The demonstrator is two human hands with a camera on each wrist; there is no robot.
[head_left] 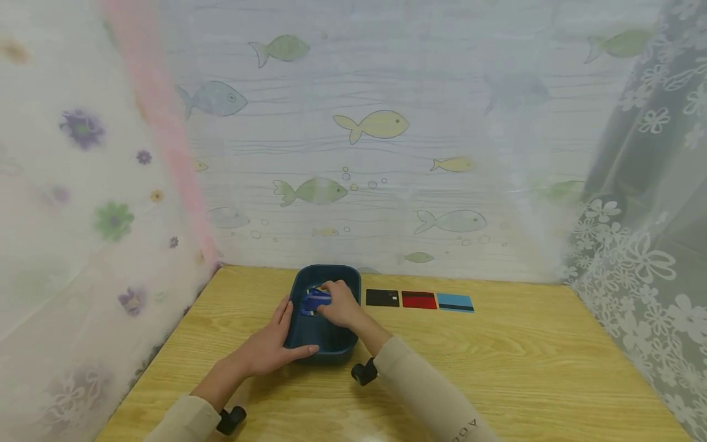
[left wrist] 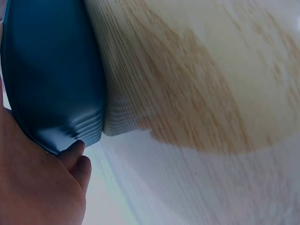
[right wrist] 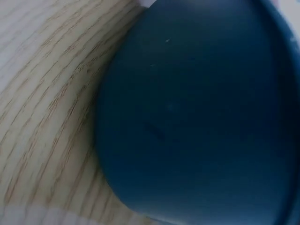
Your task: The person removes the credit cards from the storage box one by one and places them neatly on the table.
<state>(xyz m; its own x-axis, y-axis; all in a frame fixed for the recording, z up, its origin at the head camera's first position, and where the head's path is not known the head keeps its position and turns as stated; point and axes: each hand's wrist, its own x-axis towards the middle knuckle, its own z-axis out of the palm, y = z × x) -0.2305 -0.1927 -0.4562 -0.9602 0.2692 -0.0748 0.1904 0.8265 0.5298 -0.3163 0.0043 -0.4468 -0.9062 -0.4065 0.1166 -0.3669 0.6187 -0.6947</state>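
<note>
A dark teal plastic bin (head_left: pixel 326 351) stands at the middle back of the table. My left hand (head_left: pixel 264 350) holds its near left corner, fingers along the left wall and thumb by the near rim. In the left wrist view, curled fingers (left wrist: pixel 80 169) touch the bin's wall (left wrist: pixel 56 75). Inside the bin, my right hand (head_left: pixel 341 304) pinches a small blue toy-like object (head_left: pixel 316 299) with white and yellow parts; its exact kind is unclear. The right wrist view shows mostly the bin's dark wall (right wrist: pixel 187 122), with hand and object out of sight.
Right of the bin, a black card (head_left: pixel 382 298), a red card (head_left: pixel 418 300) and a light blue card (head_left: pixel 455 302) lie in a row on the wood-grain table (head_left: pixel 497 368). A curtain (head_left: pixel 375 184) printed with fish hangs behind; flowered curtains flank both sides.
</note>
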